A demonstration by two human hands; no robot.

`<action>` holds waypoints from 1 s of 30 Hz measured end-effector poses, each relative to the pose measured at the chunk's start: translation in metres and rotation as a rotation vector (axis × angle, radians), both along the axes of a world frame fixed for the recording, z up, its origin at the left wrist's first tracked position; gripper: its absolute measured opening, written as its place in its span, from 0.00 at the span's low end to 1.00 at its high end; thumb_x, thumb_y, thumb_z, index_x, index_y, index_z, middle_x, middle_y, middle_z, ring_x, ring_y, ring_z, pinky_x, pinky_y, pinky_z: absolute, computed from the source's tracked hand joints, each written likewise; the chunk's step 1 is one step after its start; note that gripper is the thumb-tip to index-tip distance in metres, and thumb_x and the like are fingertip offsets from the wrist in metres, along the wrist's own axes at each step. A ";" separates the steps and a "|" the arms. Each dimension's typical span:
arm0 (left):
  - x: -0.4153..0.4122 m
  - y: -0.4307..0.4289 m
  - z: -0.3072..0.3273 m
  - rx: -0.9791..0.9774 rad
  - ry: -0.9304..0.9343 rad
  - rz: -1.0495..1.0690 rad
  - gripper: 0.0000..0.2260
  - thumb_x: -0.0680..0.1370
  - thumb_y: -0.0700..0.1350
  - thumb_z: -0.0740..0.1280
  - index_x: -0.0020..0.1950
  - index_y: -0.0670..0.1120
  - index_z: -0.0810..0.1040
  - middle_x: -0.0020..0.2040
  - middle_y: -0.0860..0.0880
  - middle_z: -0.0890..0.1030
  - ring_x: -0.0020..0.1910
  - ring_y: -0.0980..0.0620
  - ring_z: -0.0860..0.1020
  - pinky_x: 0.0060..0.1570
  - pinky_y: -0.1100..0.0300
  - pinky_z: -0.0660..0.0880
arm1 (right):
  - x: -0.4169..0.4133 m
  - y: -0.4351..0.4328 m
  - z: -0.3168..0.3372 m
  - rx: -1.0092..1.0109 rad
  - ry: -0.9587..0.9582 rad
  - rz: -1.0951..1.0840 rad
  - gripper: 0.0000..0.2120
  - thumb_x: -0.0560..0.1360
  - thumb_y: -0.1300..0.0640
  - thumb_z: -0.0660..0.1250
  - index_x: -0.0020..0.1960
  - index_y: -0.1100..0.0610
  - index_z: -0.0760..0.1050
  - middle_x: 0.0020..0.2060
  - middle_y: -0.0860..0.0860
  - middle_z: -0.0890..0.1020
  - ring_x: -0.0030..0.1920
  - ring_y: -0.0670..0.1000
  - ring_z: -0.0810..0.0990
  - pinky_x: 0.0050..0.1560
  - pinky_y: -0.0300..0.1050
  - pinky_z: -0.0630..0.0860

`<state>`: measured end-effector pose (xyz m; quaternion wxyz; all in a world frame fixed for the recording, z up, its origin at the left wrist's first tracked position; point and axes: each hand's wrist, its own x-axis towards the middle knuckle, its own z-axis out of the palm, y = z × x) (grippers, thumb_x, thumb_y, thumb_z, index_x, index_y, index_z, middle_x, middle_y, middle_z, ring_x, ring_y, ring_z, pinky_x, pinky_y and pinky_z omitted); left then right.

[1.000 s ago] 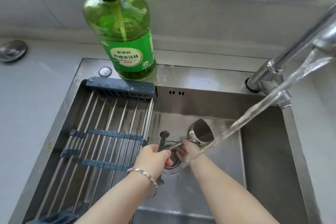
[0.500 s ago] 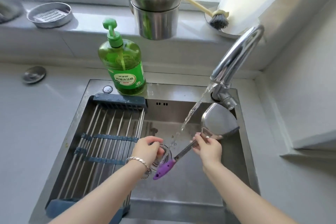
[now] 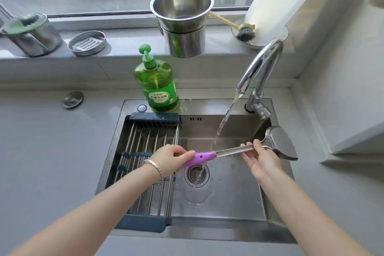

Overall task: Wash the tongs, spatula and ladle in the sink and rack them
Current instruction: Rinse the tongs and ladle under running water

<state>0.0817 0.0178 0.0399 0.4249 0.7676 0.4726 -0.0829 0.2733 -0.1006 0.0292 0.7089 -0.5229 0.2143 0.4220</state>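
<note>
Head view: spatula (image 3: 234, 150) handle is gripped by left hand (image 3: 170, 159); shaft is pinched by right hand (image 3: 259, 158); water (image 3: 220, 129) falls between the hands.

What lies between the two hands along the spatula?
In the head view, between left hand and right hand run the purple handle and steel shaft of the spatula; the water stream strikes where they join.

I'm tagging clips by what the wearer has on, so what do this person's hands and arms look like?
No gloves are worn, and no sleeves are in view on either arm. The left hand has a pale gold-toned metal link bracelet at the wrist. The right hand shows no bracelet, watch or ring.
</note>
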 end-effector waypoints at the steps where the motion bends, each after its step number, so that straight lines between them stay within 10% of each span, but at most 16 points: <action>1: 0.000 0.003 0.003 -0.016 -0.027 0.007 0.15 0.75 0.57 0.64 0.49 0.47 0.82 0.34 0.51 0.78 0.29 0.56 0.74 0.32 0.64 0.71 | -0.003 0.001 -0.006 0.002 0.059 -0.018 0.08 0.79 0.65 0.59 0.41 0.62 0.68 0.36 0.55 0.76 0.31 0.53 0.81 0.55 0.53 0.74; 4: 0.009 0.015 0.012 0.016 -0.084 0.016 0.10 0.72 0.54 0.69 0.42 0.49 0.82 0.30 0.53 0.77 0.26 0.60 0.71 0.27 0.69 0.68 | -0.011 0.009 -0.033 -0.002 0.227 -0.076 0.12 0.80 0.63 0.58 0.38 0.61 0.68 0.23 0.54 0.79 0.20 0.48 0.79 0.61 0.50 0.71; 7: 0.034 0.025 0.019 0.145 -0.082 0.000 0.07 0.68 0.55 0.72 0.37 0.52 0.81 0.33 0.54 0.79 0.32 0.58 0.75 0.34 0.64 0.73 | -0.017 0.016 -0.056 -0.005 0.340 -0.146 0.14 0.81 0.60 0.54 0.37 0.61 0.67 0.17 0.53 0.78 0.41 0.51 0.84 0.68 0.44 0.65; 11: 0.077 0.025 0.026 0.211 0.011 -0.130 0.07 0.68 0.54 0.71 0.38 0.51 0.82 0.35 0.53 0.81 0.38 0.53 0.79 0.40 0.60 0.77 | -0.016 0.007 -0.070 0.009 0.473 -0.263 0.15 0.82 0.60 0.51 0.59 0.66 0.73 0.58 0.60 0.79 0.67 0.49 0.71 0.69 0.39 0.62; 17: 0.124 0.016 0.030 0.300 0.204 -0.412 0.13 0.70 0.56 0.69 0.42 0.46 0.81 0.35 0.51 0.79 0.39 0.48 0.79 0.38 0.58 0.76 | -0.002 -0.008 -0.079 0.005 0.512 -0.315 0.18 0.82 0.60 0.50 0.69 0.64 0.65 0.42 0.59 0.84 0.67 0.48 0.70 0.68 0.36 0.62; 21: 0.133 0.016 0.035 0.450 0.386 -0.609 0.15 0.76 0.59 0.61 0.43 0.47 0.71 0.36 0.51 0.73 0.40 0.47 0.75 0.39 0.57 0.69 | -0.001 -0.009 -0.078 0.012 0.522 -0.312 0.18 0.82 0.61 0.52 0.70 0.63 0.65 0.66 0.56 0.74 0.67 0.49 0.72 0.66 0.38 0.65; 23: 0.132 0.018 0.036 0.487 0.479 -0.687 0.18 0.77 0.61 0.55 0.43 0.47 0.69 0.34 0.51 0.71 0.39 0.47 0.74 0.38 0.57 0.68 | -0.002 -0.006 -0.081 0.019 0.509 -0.301 0.16 0.81 0.60 0.52 0.65 0.65 0.69 0.61 0.57 0.78 0.65 0.49 0.74 0.64 0.40 0.67; 27: 0.111 0.023 0.037 0.479 0.639 -0.798 0.31 0.70 0.73 0.52 0.33 0.45 0.69 0.30 0.51 0.72 0.29 0.53 0.71 0.31 0.63 0.65 | -0.007 0.009 -0.076 0.023 0.434 -0.257 0.16 0.81 0.60 0.52 0.39 0.65 0.70 0.19 0.56 0.79 0.38 0.47 0.83 0.68 0.42 0.64; 30: 0.086 0.033 0.035 0.331 0.600 -0.738 0.27 0.67 0.72 0.61 0.36 0.46 0.73 0.29 0.52 0.74 0.27 0.54 0.71 0.32 0.63 0.69 | -0.012 0.021 -0.067 0.063 0.360 -0.229 0.14 0.81 0.61 0.54 0.38 0.64 0.69 0.18 0.53 0.78 0.31 0.47 0.82 0.66 0.47 0.67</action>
